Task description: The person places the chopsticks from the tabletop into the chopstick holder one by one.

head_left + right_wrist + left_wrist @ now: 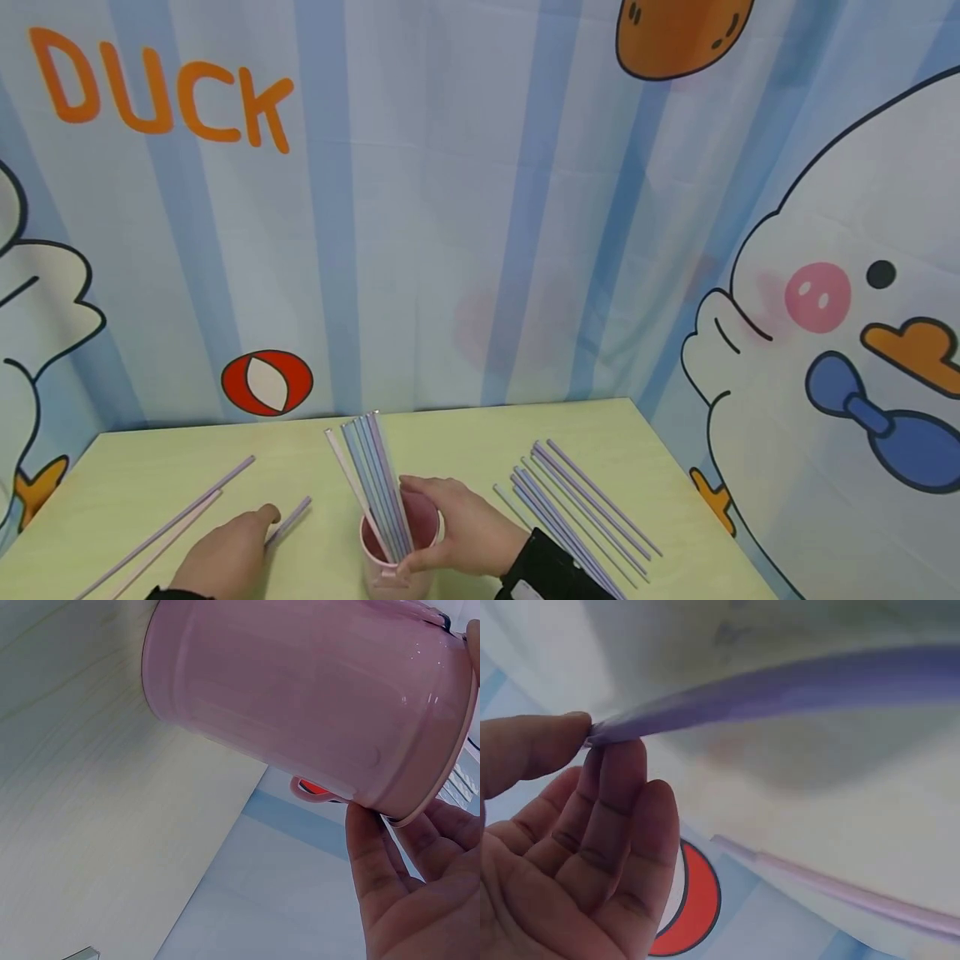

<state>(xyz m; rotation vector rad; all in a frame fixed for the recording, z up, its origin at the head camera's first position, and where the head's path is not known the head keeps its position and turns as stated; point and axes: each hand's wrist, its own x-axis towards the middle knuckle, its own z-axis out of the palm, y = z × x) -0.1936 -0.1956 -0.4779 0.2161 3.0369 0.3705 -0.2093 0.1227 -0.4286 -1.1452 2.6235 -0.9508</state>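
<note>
Purple, the straw [289, 522] is pinched in the fingers of the left hand [227, 546], left of the upright cup [384, 581], its long axis slanting rightward toward the back edge of the worktop [487, 437]; the right hand [474, 531], farther from it, grips the cup's rim.

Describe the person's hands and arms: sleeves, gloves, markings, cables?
The left hand and right hand are bare, with no gloves or rings showing. The right sleeve is black, with a pale patch at the head view's bottom edge. Only a dark sliver of the left sleeve shows. No cables are visible.
</note>
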